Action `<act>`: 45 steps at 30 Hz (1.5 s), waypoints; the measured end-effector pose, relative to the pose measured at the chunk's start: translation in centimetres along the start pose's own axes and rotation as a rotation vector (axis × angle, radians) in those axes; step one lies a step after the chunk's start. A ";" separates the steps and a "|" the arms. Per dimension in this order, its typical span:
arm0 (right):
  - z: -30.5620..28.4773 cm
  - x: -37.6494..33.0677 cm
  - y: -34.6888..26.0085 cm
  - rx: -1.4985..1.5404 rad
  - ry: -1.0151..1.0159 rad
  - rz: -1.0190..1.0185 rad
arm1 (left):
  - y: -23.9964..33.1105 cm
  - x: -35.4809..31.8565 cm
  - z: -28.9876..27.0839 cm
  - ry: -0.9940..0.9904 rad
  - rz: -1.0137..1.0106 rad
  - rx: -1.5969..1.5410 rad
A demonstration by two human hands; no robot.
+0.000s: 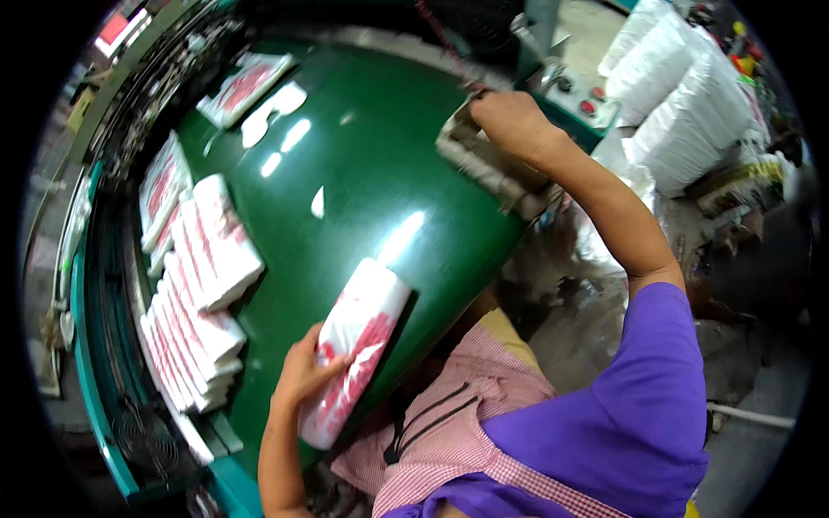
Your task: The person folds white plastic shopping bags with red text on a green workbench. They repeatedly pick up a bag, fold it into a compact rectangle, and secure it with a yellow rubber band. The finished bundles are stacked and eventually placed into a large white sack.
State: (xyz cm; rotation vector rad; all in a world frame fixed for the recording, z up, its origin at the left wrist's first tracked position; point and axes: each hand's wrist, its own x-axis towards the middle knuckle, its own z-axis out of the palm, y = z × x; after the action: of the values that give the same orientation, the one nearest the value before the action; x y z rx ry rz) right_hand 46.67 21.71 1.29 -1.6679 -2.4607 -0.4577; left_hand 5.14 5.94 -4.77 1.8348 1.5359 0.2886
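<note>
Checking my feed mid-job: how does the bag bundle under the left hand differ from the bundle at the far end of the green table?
The near bundle lies at the table's front edge, with the left hand on it; the far bundle lies untouched at the far end. The near one looks thicker and is folded over; the far one lies flatter. Both are white with red print.

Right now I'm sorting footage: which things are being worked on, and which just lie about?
In hand:
left hand on the white, red-printed plastic bag stack
right hand on the metal device

Lying about:
more bag stacks
white sacks
</note>
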 end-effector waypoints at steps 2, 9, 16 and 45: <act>1.7 -0.2 2.3 -0.136 -0.258 0.063 | -0.3 -0.8 0.6 -0.019 -0.010 -0.138; 3.7 -0.2 3.4 -0.186 -0.273 0.053 | -0.1 -5.7 3.2 -0.085 -0.009 -0.348; 3.8 -0.5 2.5 -0.230 -0.383 0.022 | -1.4 -9.6 2.3 0.176 0.062 -1.192; -3.9 -6.5 -21.5 3.020 -0.486 -0.073 | 3.8 -7.6 5.2 0.075 0.510 -1.831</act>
State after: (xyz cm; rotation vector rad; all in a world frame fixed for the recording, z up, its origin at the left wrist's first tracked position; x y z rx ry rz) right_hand 29.01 7.32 -0.55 0.0967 -0.5200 2.2230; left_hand 9.06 -3.25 -4.08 0.5724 0.2525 1.3965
